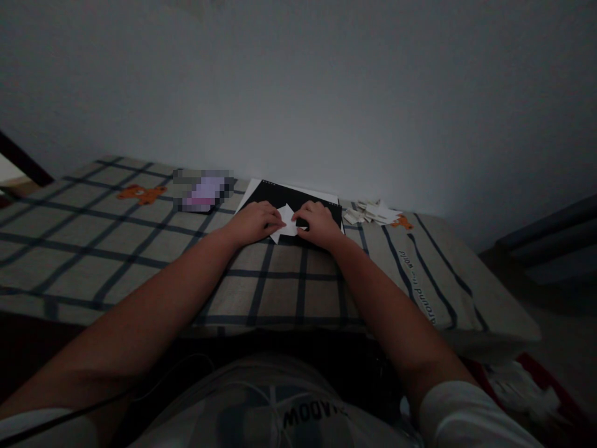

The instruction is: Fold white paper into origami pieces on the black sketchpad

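Note:
A small white folded paper [286, 225] lies on a black notebook [280, 196] at the far side of a checked cloth surface. My left hand [255, 222] rests with curled fingers pressing the paper's left edge. My right hand [318, 224] presses the paper's right edge, fingers closed against it. Both forearms stretch forward over the cloth.
The checked cloth [140, 249] with orange bear prints covers the surface against a plain wall. A pile of small folded paper pieces [373, 213] lies right of the notebook. A blurred-out pinkish object [204, 190] lies left of it. A dark bench edge [550, 239] is at the right.

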`<action>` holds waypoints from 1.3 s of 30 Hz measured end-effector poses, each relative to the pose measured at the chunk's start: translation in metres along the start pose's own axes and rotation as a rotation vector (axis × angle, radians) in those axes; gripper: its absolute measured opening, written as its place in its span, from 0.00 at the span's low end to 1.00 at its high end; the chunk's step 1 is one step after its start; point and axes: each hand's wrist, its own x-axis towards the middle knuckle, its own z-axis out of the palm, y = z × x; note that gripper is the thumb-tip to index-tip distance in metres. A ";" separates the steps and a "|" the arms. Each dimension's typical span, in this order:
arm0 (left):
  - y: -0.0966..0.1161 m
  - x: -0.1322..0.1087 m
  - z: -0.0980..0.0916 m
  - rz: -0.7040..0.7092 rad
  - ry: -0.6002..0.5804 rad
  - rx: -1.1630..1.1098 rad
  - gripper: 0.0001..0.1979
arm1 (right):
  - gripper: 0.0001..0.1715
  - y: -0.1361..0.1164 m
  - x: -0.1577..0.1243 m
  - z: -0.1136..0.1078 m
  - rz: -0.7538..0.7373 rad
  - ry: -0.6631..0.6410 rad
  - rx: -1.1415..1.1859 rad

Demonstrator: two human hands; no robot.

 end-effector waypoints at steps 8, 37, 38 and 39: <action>0.006 0.001 -0.004 -0.027 -0.036 0.022 0.14 | 0.18 -0.006 0.001 -0.005 -0.270 -0.142 -0.141; 0.002 0.001 -0.002 0.004 -0.019 0.071 0.15 | 0.18 -0.013 0.001 -0.015 -0.183 -0.231 -0.125; 0.002 0.001 -0.001 0.005 -0.017 0.069 0.15 | 0.18 -0.014 0.001 -0.015 -0.172 -0.233 -0.137; 0.002 0.001 -0.001 0.005 -0.015 0.067 0.15 | 0.18 -0.014 0.001 -0.016 -0.166 -0.235 -0.141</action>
